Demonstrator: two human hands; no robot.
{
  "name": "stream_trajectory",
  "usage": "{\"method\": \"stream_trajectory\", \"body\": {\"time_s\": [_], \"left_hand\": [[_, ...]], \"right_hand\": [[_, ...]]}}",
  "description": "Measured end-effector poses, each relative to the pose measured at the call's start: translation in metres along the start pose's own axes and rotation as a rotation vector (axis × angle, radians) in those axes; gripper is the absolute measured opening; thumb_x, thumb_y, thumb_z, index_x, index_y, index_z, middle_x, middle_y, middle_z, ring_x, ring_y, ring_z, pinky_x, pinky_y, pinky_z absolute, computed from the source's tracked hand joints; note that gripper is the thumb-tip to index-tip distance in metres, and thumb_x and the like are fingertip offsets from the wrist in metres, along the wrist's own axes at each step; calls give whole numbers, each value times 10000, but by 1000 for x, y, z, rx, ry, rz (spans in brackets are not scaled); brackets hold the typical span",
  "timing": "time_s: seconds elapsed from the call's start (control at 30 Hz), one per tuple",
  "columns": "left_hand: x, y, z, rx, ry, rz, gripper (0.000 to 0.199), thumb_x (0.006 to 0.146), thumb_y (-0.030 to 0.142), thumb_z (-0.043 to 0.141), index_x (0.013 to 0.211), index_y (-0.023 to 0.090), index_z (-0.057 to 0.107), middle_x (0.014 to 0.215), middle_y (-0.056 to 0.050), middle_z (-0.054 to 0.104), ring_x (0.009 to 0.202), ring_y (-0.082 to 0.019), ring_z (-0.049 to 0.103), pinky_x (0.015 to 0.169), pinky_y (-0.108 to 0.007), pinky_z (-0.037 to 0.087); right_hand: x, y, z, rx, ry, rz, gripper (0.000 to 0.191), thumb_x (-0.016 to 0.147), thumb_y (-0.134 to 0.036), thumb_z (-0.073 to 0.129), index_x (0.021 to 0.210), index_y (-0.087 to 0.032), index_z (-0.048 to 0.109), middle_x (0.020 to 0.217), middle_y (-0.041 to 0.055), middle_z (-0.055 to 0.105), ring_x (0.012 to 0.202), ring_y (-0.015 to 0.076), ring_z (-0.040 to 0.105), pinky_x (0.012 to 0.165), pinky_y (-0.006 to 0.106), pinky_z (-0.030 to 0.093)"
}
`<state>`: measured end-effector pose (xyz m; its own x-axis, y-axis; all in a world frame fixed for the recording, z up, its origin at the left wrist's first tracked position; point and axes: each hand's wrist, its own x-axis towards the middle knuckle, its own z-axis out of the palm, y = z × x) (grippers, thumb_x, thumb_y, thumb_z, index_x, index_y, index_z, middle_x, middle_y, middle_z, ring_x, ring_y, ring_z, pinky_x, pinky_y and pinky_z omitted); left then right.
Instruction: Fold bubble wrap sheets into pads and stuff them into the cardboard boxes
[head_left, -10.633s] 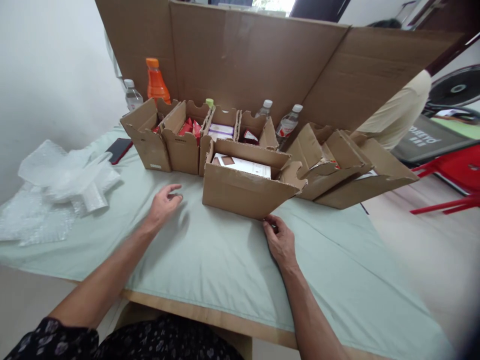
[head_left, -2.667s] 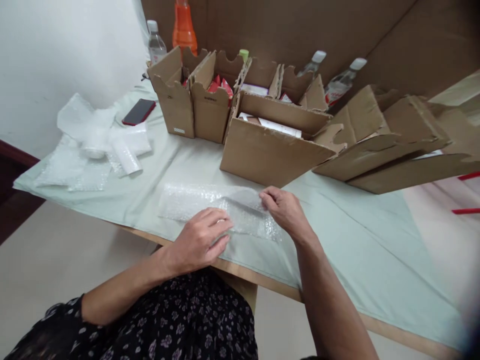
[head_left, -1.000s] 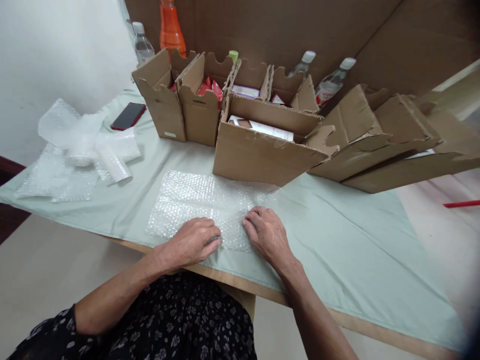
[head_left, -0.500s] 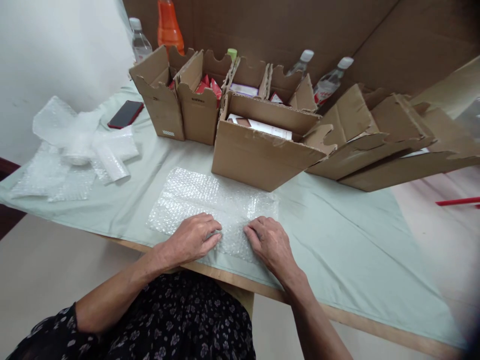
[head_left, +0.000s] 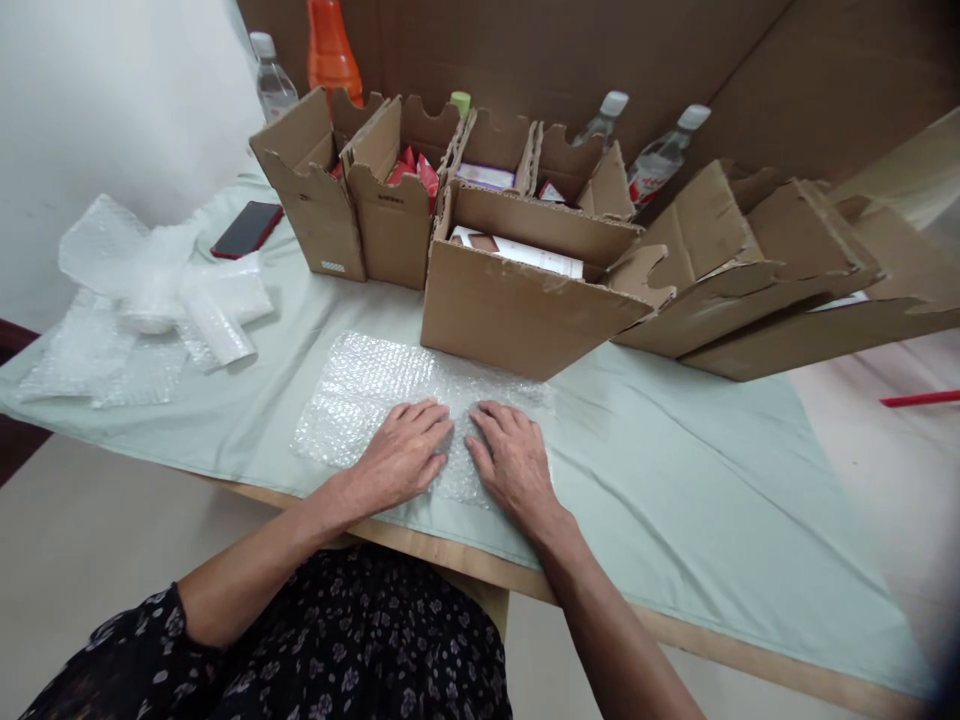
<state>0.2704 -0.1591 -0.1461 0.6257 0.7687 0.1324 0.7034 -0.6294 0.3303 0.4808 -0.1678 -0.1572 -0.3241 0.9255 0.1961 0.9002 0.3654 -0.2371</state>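
Note:
A sheet of clear bubble wrap lies flat on the pale green cloth near the table's front edge. My left hand rests palm down on its lower middle part, fingers apart and holding nothing. Just to the right, with a small gap between them, my right hand also lies palm down on the wrap with its fingers spread. Directly behind the sheet stands an open cardboard box with a flat white and brown package inside.
More open cardboard boxes stand in a row behind and to the right. Loose bubble wrap is heaped at the left beside a phone. Bottles, one orange, stand at the back.
Both hands have moved slightly forward on the bubble wrap and closer together. Their fingers, curled before, are now flatter and more spread.

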Motion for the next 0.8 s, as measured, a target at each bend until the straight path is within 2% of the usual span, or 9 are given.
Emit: {"method": "stream_trajectory", "body": {"time_s": [0.2, 0.5, 0.67, 0.8], "left_hand": [[-8, -17, 6, 40, 41, -99, 484, 973, 341, 580, 1414, 144, 544, 1547, -148, 540, 1482, -325, 426, 1220, -521, 347], [-14, -35, 5, 125, 74, -276, 563, 978, 460, 556, 1445, 149, 503, 1598, -162, 477, 1525, -350, 367, 1260, -539, 282], [-17, -41, 1, 120, 74, -324, 539, 979, 445, 552, 1438, 167, 500, 1604, -166, 466, 1525, -364, 365, 1259, -563, 268], [-12, -32, -3, 90, 67, -342, 512, 964, 379, 576, 1419, 153, 517, 1590, -202, 461, 1524, -389, 362, 1250, -598, 261]], "right_hand": [[-6, -2, 10, -63, -8, 4, 423, 1037, -308, 460, 1400, -149, 609, 1512, 135, 586, 1400, 315, 482, 1065, 457, 393], [-3, -5, 9, -88, -30, 97, 491, 1038, -364, 464, 1449, -114, 562, 1561, 180, 523, 1446, 334, 449, 1121, 477, 376], [-3, 1, 11, -87, 9, 153, 523, 1038, -407, 459, 1447, -97, 556, 1564, 210, 509, 1452, 365, 442, 1120, 520, 386], [-3, 6, 11, -81, 31, 193, 539, 1040, -414, 445, 1457, -87, 542, 1558, 232, 505, 1457, 385, 432, 1112, 556, 395]]}}
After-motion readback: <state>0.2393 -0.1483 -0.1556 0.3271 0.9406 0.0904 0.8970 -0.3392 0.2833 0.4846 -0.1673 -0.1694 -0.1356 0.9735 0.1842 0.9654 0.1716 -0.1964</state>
